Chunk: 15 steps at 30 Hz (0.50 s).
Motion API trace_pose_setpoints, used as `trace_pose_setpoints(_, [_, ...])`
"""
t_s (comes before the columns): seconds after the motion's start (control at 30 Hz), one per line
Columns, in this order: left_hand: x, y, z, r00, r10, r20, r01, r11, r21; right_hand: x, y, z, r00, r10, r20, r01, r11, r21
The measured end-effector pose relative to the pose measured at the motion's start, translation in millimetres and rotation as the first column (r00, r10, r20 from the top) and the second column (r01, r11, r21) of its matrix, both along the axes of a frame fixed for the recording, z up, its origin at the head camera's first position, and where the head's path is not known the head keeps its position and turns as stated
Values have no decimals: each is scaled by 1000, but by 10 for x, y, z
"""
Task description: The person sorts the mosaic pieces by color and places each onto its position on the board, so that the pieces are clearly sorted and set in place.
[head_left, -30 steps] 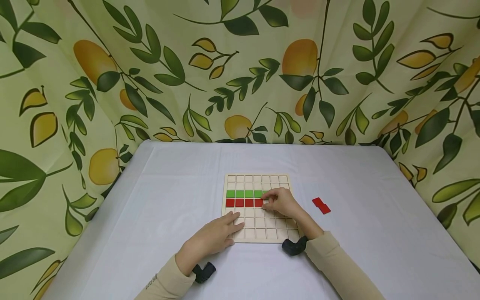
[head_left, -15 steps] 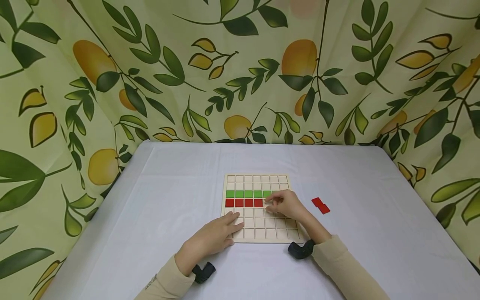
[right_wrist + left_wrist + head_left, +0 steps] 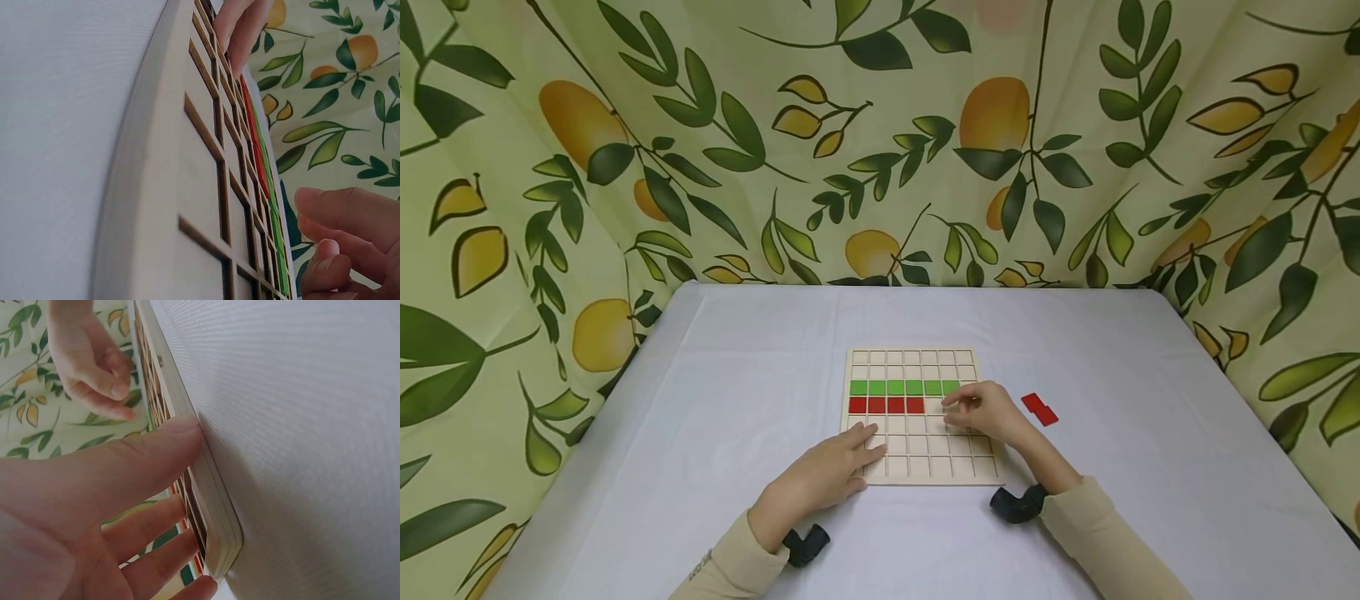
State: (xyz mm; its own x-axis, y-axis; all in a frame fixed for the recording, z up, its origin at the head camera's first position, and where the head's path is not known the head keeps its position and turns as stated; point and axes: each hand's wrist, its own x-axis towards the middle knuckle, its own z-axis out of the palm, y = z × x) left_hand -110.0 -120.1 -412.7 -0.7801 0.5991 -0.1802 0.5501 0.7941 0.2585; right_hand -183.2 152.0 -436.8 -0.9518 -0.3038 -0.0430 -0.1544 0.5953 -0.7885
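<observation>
A square wooden grid board [image 3: 919, 467] lies on the white-covered table. Green tiles [image 3: 896, 387] run along one row, and several red tiles [image 3: 877, 405] fill the left part of the row in front of it. My left hand [image 3: 829, 468] rests on the board's near left corner with fingers extended. In the left wrist view its thumb [image 3: 169, 445] presses the board's side edge. Over the right part of the red row is my right hand [image 3: 991, 412], fingers loosely bent and nothing between them. In the right wrist view its fingertips [image 3: 309, 199] stand apart from the grid.
Two loose red tiles [image 3: 1040, 409] lie overlapping on the table, right of the board. A dark wrist device [image 3: 807, 545] sits below the left wrist and another dark device [image 3: 1018, 504] by the right. Behind the table hangs a fruit-patterned curtain [image 3: 880, 183].
My right hand has drawn back to the right across the board, uncovering more green tiles and a bare cell beside the red ones. The left hand stays in place.
</observation>
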Motion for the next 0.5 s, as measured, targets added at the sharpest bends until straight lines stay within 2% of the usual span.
trace_pose_setpoints(0.2, [4,0,0,1000,4,8,-4,1000,3,27,60,22,1000,-5,-9,5,1000,14])
trace_pose_setpoints(0.5, [6,-5,-5,1000,-4,-1,4,1000,18,79,157,32,999,-13,43,14,1000,-24])
